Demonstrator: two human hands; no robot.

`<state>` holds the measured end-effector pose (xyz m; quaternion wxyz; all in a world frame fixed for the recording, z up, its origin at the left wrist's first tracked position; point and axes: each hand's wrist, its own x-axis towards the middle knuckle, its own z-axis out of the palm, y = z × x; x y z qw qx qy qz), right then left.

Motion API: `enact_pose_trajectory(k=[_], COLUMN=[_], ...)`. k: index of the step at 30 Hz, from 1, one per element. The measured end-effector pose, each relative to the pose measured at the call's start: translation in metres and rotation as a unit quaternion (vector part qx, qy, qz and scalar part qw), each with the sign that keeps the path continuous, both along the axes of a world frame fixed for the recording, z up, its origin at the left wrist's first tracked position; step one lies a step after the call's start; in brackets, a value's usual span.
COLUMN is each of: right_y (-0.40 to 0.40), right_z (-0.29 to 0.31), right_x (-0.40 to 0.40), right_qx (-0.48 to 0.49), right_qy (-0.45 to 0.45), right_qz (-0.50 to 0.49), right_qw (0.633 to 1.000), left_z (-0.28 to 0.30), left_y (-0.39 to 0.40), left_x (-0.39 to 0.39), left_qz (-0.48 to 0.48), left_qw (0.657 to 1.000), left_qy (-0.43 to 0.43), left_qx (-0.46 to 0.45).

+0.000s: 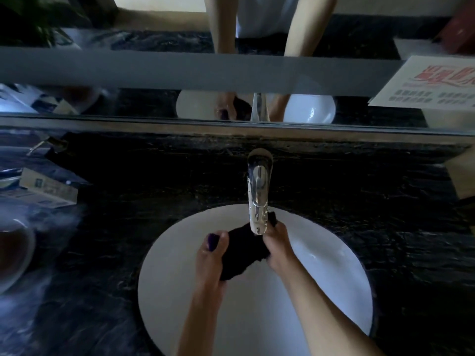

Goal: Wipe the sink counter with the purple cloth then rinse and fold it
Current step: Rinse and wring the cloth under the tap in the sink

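Observation:
The purple cloth [243, 249] looks almost black in the dim light and is bunched between both hands over the white sink basin [334, 291]. My left hand [209, 260] grips its lower left end. My right hand [279, 249] grips its upper right end, just under the spout of the chrome faucet [257, 196]. Whether water is running cannot be told. The black marble counter [128, 227] surrounds the basin.
A small cardboard box [43, 188] lies on the counter at the left, with a white bowl [15, 253] nearer the left edge. A mirror [231, 73] runs along the back wall. A printed notice [431, 83] sits at the upper right.

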<state>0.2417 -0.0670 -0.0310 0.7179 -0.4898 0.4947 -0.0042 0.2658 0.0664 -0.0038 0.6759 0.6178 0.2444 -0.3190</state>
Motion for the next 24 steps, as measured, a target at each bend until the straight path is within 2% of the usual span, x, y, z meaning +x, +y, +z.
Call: enact_pose_trajectory(k=[3,6,12,17,20,24], right_y=[-0.005,-0.01,-0.039,-0.058,-0.059,-0.039], right_z=[0.006,0.013,0.019,0.021,0.015,0.005], right_x=[-0.013,-0.032,-0.079,-0.094,-0.087,-0.064], right_qx=[0.085,0.134,0.142,0.12,0.119,0.135], right_qy=[-0.021,-0.038,-0.079,-0.084,-0.077,-0.075], right_qz=[-0.026,-0.071,-0.164,-0.171,-0.159,-0.122], right_qw=[0.996,0.988,0.973,0.974,0.977,0.98], left_z=[-0.014,-0.018,-0.021,-0.018,-0.017,-0.015], left_y=[0.02,0.016,-0.032,-0.055,-0.051,-0.031], left_x=[0.012,0.016,0.001,-0.006,-0.002,0.011], left_qz=[0.011,-0.031,-0.105,-0.141,-0.135,-0.075], left_qw=[1.0,0.999,0.994,0.988,0.989,0.997], left_qy=[-0.029,-0.008,0.021,0.044,0.034,-0.002], left_qx=[0.003,0.002,-0.022,-0.037,-0.039,0.004])
